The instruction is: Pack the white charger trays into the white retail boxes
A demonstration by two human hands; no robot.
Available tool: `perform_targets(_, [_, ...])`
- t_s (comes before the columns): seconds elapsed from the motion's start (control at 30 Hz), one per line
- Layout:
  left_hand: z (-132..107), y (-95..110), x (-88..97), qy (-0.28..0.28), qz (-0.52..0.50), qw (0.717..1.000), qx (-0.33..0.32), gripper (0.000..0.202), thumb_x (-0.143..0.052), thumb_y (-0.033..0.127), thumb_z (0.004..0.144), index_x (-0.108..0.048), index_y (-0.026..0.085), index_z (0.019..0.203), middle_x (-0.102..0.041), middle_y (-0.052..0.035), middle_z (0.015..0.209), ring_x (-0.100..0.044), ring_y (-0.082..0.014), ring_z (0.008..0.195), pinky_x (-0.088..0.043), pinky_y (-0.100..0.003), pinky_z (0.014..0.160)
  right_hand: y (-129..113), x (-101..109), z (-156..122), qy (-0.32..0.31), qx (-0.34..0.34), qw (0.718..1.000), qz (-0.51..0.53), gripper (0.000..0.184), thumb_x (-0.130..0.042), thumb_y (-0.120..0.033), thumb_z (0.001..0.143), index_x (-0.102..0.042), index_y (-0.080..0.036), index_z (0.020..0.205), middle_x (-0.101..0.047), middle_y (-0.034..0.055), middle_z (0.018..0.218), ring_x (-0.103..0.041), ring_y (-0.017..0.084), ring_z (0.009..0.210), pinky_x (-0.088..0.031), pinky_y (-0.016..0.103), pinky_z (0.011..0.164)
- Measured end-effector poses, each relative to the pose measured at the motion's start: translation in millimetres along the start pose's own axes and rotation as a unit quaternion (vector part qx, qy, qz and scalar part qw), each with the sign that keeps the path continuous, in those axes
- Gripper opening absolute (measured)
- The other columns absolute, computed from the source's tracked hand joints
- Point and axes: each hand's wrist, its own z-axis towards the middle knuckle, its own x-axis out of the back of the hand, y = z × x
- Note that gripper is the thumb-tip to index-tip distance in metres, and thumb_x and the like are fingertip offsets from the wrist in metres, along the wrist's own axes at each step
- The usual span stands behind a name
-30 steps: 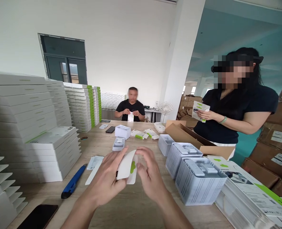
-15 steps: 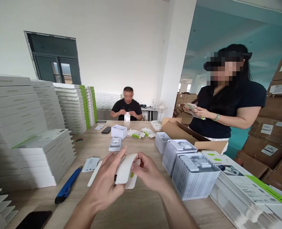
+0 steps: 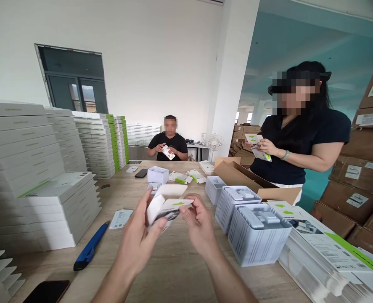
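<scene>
A white and green printed carton point(image 3: 165, 206), partly folded with flaps standing out, is held above the middle of the table. My left hand point(image 3: 145, 227) is closed round its left side, thumb across the printed face. At its right end, my right hand point(image 3: 199, 221) pinches a flap with the green mark between thumb and fingers. Behind the carton a small pale grey tray point(image 3: 154, 186) is partly hidden. Left of my left hand lie some printed cards point(image 3: 121, 219) and a blue utility knife point(image 3: 91, 246).
White boxes point(image 3: 56, 210) are stacked high on the left. To the right stand nested grey trays point(image 3: 258, 240), flat printed cartons point(image 3: 331, 244) and an open cardboard box point(image 3: 236, 172). A phone point(image 3: 47, 291) lies near the front edge. Two co-workers, one seated point(image 3: 167, 143), one standing point(image 3: 302, 147), hold similar cartons.
The carton has been turned and opened out between my hands, its green-marked flap now facing up. My left hand has rolled palm inward. The seated co-worker has tilted their carton.
</scene>
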Motion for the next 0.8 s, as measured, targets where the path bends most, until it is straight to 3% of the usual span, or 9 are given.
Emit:
perform_targets(0.1, [-1.3,0.0,-5.9,0.051,0.225,0.971,-0.068,0.098,-0.067,0.055,0.077,-0.015,0.02,0.152,-0.051,-0.0188,0.138,-0.053,-0.0393,0.12,-0.044,-0.055,0.097,-3.0,-2.2,-1.2,0.033,-0.021,0.999,0.004,0.022,-0.056,-0.039,0.092,-0.057,-0.019,0.101,-0.061,0.0044,0.099,-0.059,0.015,0.081,-0.05,0.027,0.073])
perform_targets(0.17, [-0.4,-0.4,-11.9,0.087,0.306,0.944,-0.087,0.11,-0.076,0.047,0.071,-0.009,0.016,0.153,-0.052,-0.0217,0.132,-0.056,-0.041,0.115,-0.048,-0.053,0.092,-5.1,-6.0,-4.3,0.031,-0.013,0.999,-0.014,0.02,-0.056,-0.036,0.093,-0.058,-0.019,0.102,-0.061,0.0055,0.103,-0.061,0.016,0.086,-0.052,0.028,0.076])
perform_targets(0.3, [1.9,-3.0,-19.3,0.178,0.318,0.927,-0.095,0.109,-0.073,0.048,0.074,-0.006,0.012,0.151,-0.043,-0.0268,0.135,-0.051,-0.0438,0.122,-0.051,-0.053,0.089,-10.0,-15.5,-12.6,0.006,0.039,0.996,-0.086,0.013,-0.056,-0.029,0.092,-0.061,-0.021,0.101,-0.059,0.0074,0.11,-0.06,0.019,0.1,-0.053,0.029,0.079])
perform_targets(0.4, [2.8,-5.3,-17.5,0.205,0.296,0.929,-0.086,0.104,-0.073,0.044,0.073,-0.01,0.011,0.149,-0.036,-0.0262,0.138,-0.041,-0.0449,0.129,-0.049,-0.057,0.094,-15.2,-17.8,-15.8,-0.024,0.073,0.991,-0.109,0.013,-0.053,-0.027,0.093,-0.063,-0.022,0.1,-0.059,0.0072,0.108,-0.059,0.019,0.101,-0.053,0.028,0.08])
perform_targets(0.5, [2.9,-7.1,-14.8,0.191,0.254,0.943,-0.1,0.097,-0.07,0.033,0.072,-0.012,0.012,0.147,-0.037,-0.0229,0.136,-0.038,-0.0415,0.129,-0.044,-0.057,0.1,-18.3,-14.3,-14.8,-0.019,0.07,0.995,-0.074,0.018,-0.047,-0.031,0.098,-0.062,-0.023,0.103,-0.062,0.0047,0.1,-0.061,0.017,0.091,-0.051,0.028,0.079])
perform_targets(0.63, [0.5,-6.1,-16.6,0.107,0.217,0.964,-0.107,0.09,-0.065,0.019,0.067,-0.018,0.016,0.143,-0.039,-0.0193,0.135,-0.039,-0.0378,0.126,-0.042,-0.057,0.102,-14.1,-6.1,-8.8,0.059,0.036,0.997,-0.04,0.024,-0.053,-0.036,0.095,-0.056,-0.023,0.115,-0.06,0.0031,0.096,-0.06,0.016,0.082,-0.051,0.028,0.074])
perform_targets(0.73, [-2.6,-2.0,-19.5,0.048,0.191,0.975,-0.103,0.091,-0.063,0.015,0.064,-0.019,0.021,0.143,-0.037,-0.0165,0.138,-0.037,-0.0366,0.128,-0.04,-0.057,0.104,-9.7,-0.5,-4.6,0.085,0.031,0.994,-0.063,0.031,-0.061,-0.032,0.09,-0.057,-0.023,0.12,-0.058,0.0022,0.091,-0.058,0.015,0.078,-0.05,0.027,0.068])
perform_targets(0.8, [-4.0,0.9,-20.7,0.026,0.177,0.98,-0.092,0.092,-0.062,0.013,0.062,-0.019,0.022,0.143,-0.035,-0.0158,0.139,-0.036,-0.0358,0.129,-0.039,-0.056,0.105,-9.2,2.2,-3.6,0.086,0.057,0.989,-0.107,0.024,-0.061,-0.027,0.09,-0.063,-0.023,0.113,-0.059,0.0024,0.089,-0.057,0.015,0.077,-0.049,0.027,0.067])
